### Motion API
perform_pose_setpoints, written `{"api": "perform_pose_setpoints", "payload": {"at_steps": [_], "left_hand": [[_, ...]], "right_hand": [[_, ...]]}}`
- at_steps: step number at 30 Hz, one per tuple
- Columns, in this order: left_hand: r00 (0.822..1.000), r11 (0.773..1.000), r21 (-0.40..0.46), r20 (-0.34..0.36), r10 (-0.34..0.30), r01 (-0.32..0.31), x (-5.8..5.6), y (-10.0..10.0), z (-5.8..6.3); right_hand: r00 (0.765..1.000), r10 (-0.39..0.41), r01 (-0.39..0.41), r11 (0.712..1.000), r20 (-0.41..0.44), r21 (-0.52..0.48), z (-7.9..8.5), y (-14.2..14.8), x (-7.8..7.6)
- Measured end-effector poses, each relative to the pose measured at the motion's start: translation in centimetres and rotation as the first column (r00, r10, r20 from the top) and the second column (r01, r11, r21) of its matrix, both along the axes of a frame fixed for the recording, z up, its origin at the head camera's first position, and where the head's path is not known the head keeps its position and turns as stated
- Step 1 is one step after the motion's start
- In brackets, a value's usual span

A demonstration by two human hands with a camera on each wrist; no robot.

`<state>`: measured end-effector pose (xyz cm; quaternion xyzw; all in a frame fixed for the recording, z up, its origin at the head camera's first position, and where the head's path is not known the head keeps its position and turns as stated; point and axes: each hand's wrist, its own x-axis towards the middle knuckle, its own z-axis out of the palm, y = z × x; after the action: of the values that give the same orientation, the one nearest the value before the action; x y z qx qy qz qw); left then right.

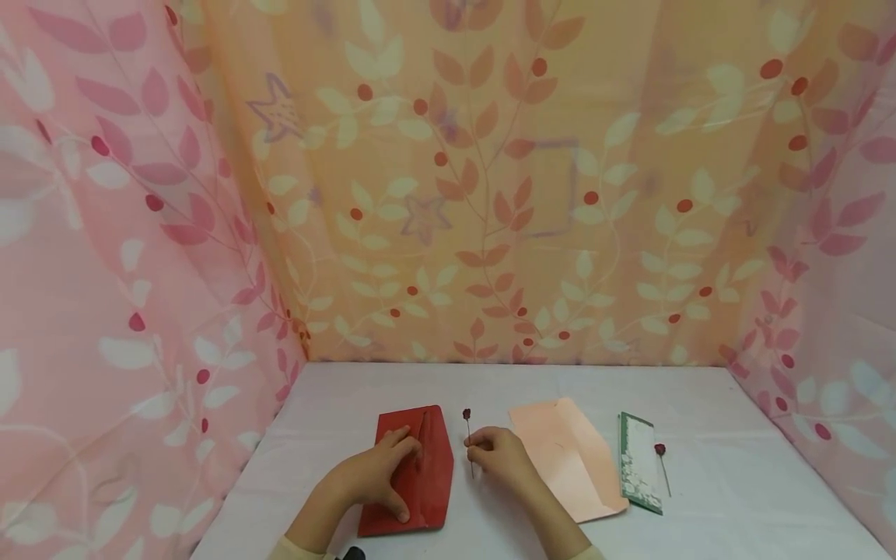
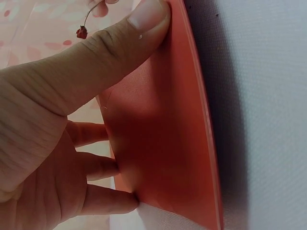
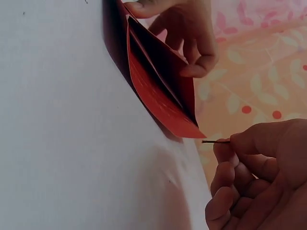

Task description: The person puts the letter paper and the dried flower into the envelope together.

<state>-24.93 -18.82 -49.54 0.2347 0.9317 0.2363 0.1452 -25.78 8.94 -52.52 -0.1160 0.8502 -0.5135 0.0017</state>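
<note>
A red envelope (image 1: 436, 482) lies on the white table with its flap spread toward the right. My left hand (image 1: 378, 473) holds it across the pocket, thumb (image 2: 139, 24) near one end and fingers toward the other. In the right wrist view the envelope's mouth (image 3: 160, 81) gapes between that thumb and the fingers. Just right of the envelope, my right hand (image 1: 500, 459) pinches a small dried red rose (image 1: 467, 414) by its thin stem, bloom pointing away from me. The stem's lower end (image 3: 208, 142) shows near the envelope's flap in the right wrist view.
Right of my right hand lies a peach envelope (image 1: 553, 435) with its flap spread. Beyond it are a green-bordered floral card (image 1: 637, 455) and a second dried rose (image 1: 661, 450). Patterned cloth (image 1: 490, 233) hangs behind and on both sides of the table.
</note>
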Motion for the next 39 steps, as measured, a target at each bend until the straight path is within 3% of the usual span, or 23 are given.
{"api": "perform_pose_setpoints", "payload": {"at_steps": [14,30,39], "left_hand": [[0.999,1.000,-0.014,-0.032,-0.023,0.022,-0.2,-0.3,-0.1],[1.000,1.000,-0.022,-0.014,-0.011,0.010,-0.2,-0.3,0.3],[1.000,1.000,-0.010,-0.019,-0.019,0.018,0.0,-0.2,0.7]], "right_hand": [[0.998,0.060,-0.057,0.993,0.025,-0.101,-1.1,-2.8,-0.9],[0.999,0.021,-0.018,0.997,0.036,-0.070,-1.8,-5.5,-1.1],[0.993,0.019,-0.007,0.995,0.119,-0.096,-1.4,-6.4,-0.9]]}}
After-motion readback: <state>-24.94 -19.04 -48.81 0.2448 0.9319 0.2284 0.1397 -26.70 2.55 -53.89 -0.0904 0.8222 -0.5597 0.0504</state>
